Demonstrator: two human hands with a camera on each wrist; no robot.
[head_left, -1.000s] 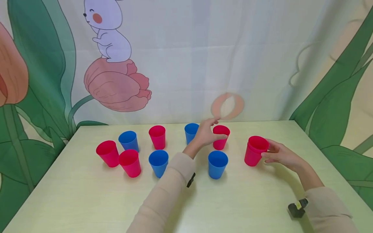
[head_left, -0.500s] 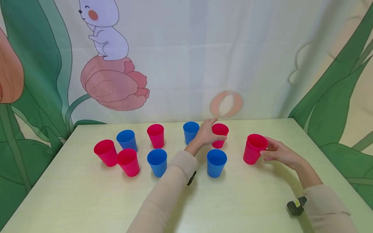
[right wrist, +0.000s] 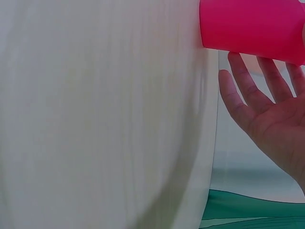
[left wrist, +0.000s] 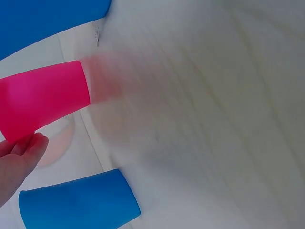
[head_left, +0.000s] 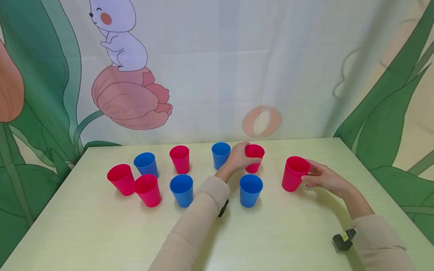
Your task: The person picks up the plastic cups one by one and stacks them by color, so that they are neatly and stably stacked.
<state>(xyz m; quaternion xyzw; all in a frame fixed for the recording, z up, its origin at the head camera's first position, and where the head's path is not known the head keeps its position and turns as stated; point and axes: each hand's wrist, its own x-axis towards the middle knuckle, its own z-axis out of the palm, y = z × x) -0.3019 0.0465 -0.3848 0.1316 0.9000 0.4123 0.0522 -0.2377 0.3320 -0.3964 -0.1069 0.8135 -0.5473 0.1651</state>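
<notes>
My left hand point(head_left: 238, 158) is at a red plastic cup point(head_left: 252, 165) in the back row, its thumb across the front and its fingers at the far left side. In the left wrist view, fingertips touch that cup's wall point(left wrist: 47, 95). On the right, my right hand point(head_left: 327, 180) holds a nested pair of red cups point(head_left: 292, 180) from the right, thumb in front and fingers behind. The right wrist view shows fingertips along the red wall point(right wrist: 252, 26). Both cups stand upright on the table. A blue cup point(head_left: 250, 191) stands just in front of the left hand's cup.
Another blue cup point(head_left: 220, 155) stands left of my left hand. Farther left are red cups point(head_left: 179, 160) point(head_left: 121, 180) point(head_left: 147, 191) and blue cups point(head_left: 146, 164) point(head_left: 181, 191). Behind the pale table point(head_left: 101, 233) hangs a printed curtain point(head_left: 200, 94).
My left hand's fingers have come down and closed in on the back-row red cup. My right hand stays at the nested red cups. The head view has shifted slightly.
</notes>
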